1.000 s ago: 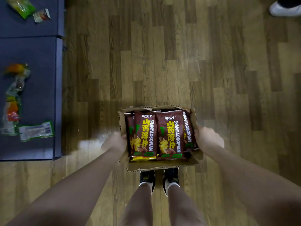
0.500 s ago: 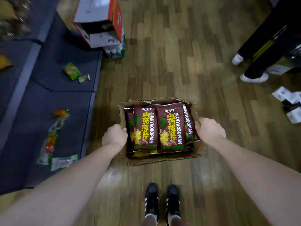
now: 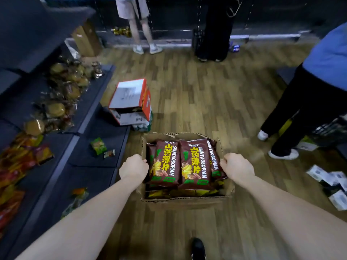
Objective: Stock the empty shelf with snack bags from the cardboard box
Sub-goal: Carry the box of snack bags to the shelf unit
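An open cardboard box (image 3: 185, 200) hangs above the wooden floor in front of me. It is packed with brown snack bags (image 3: 193, 164) printed in yellow, lying flat in layers. My left hand (image 3: 133, 168) grips the box's left wall, fingers curled over the rim. My right hand (image 3: 237, 167) grips the right wall the same way. Dark blue shelves (image 3: 97, 166) run along the left, their lowest board holding only a few loose packets.
A red and white carton (image 3: 131, 101) stands on the floor by the shelf. Wrapped buns (image 3: 56, 107) and orange packets (image 3: 16, 162) lie on upper shelves. A person in black trousers (image 3: 293, 117) stands at right, two more people at the back. White boxes (image 3: 334, 182) litter the right floor.
The view has tilted up and forward, bringing the shelves, carton and people into sight. Both hands keep their grip on the box, which stays in front of me.
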A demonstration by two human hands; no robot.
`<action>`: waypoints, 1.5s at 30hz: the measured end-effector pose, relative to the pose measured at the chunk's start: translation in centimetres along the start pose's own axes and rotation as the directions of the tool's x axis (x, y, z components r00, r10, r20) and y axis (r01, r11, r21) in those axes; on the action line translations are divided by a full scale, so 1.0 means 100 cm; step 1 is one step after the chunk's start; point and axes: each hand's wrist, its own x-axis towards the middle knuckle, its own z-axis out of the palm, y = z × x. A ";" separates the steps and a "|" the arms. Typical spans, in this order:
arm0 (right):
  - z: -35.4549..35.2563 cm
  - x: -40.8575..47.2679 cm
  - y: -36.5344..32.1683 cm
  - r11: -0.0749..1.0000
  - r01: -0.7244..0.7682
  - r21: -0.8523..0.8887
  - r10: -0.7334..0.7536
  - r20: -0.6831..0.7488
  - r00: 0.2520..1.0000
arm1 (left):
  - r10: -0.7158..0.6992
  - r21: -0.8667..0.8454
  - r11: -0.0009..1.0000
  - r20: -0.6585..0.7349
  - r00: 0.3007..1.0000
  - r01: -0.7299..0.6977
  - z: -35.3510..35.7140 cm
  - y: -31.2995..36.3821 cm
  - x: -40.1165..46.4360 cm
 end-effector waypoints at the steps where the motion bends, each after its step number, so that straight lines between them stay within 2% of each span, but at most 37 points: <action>1: -0.011 0.011 0.000 1.000 0.009 -0.008 -0.009 -0.002 1.000 | -0.010 -0.009 1.000 -0.006 1.000 0.010 -0.006 0.010 0.007; 8: -0.089 0.094 -0.014 0.993 0.111 -0.043 -0.113 -0.057 0.992 | -0.079 -0.117 0.990 -0.050 0.996 0.073 -0.044 0.067 0.054; 15: -0.139 0.169 -0.044 0.989 0.146 -0.038 -0.149 -0.115 0.982 | -0.085 -0.182 0.981 -0.097 0.992 0.066 -0.083 0.101 0.124; 25: -0.164 0.288 -0.127 0.992 0.122 -0.034 -0.124 -0.055 0.991 | -0.058 -0.130 0.990 -0.042 0.997 0.052 -0.143 0.120 0.268; 32: -0.178 0.366 -0.195 0.990 0.142 -0.024 -0.143 -0.049 0.989 | -0.060 -0.150 0.987 -0.053 0.997 0.052 -0.181 0.120 0.354; 41: -0.198 0.482 -0.260 0.963 0.261 -0.064 -0.263 -0.021 0.965 | -0.138 -0.241 0.963 -0.075 0.988 0.116 -0.207 0.137 0.441; 45: -0.208 0.539 -0.292 0.926 0.368 -0.088 -0.365 0.040 0.930 | -0.233 -0.282 0.935 -0.032 0.972 0.215 -0.210 0.145 0.471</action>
